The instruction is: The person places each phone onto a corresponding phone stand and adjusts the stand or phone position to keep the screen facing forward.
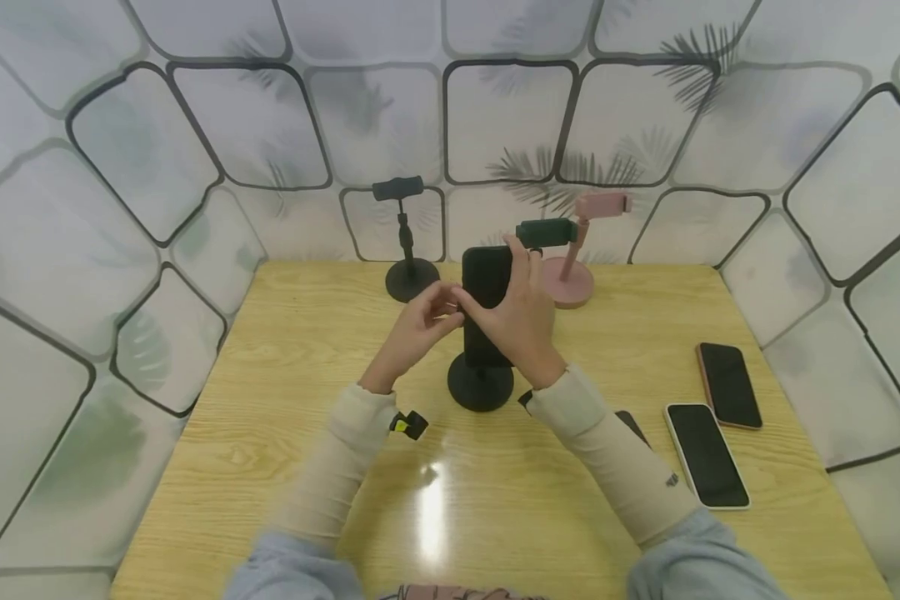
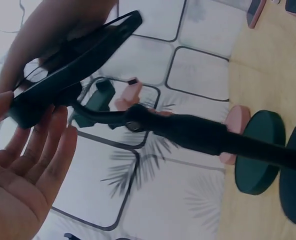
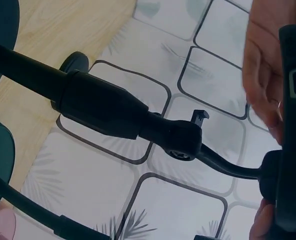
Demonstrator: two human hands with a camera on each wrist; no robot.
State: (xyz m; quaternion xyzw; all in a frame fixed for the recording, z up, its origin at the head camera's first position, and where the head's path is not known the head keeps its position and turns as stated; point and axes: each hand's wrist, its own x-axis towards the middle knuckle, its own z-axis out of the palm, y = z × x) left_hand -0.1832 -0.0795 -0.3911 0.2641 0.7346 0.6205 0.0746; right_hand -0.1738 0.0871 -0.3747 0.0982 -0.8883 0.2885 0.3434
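A black phone (image 1: 483, 271) stands upright at a black phone stand (image 1: 480, 390), whose round base rests on the table in front of me. My right hand (image 1: 523, 321) grips the phone, thumb across its front and fingers at its top right edge. With thumb and fingers, my left hand (image 1: 420, 329) pinches the clamp end at the phone's left edge; the left wrist view shows this hand (image 2: 28, 180) from the palm side. The stand's jointed neck (image 3: 98, 105) runs to the back of the phone (image 3: 294, 130) in the right wrist view. The clamp is mostly hidden behind the phone.
Another black phone stand (image 1: 408, 279) is at the back left. Behind my right hand are a green stand (image 1: 546, 232) and a pink stand (image 1: 570, 285). On the right lie a white-edged phone (image 1: 707, 454), a pink-edged phone (image 1: 729, 385) and a phone partly under my forearm (image 1: 632, 423).
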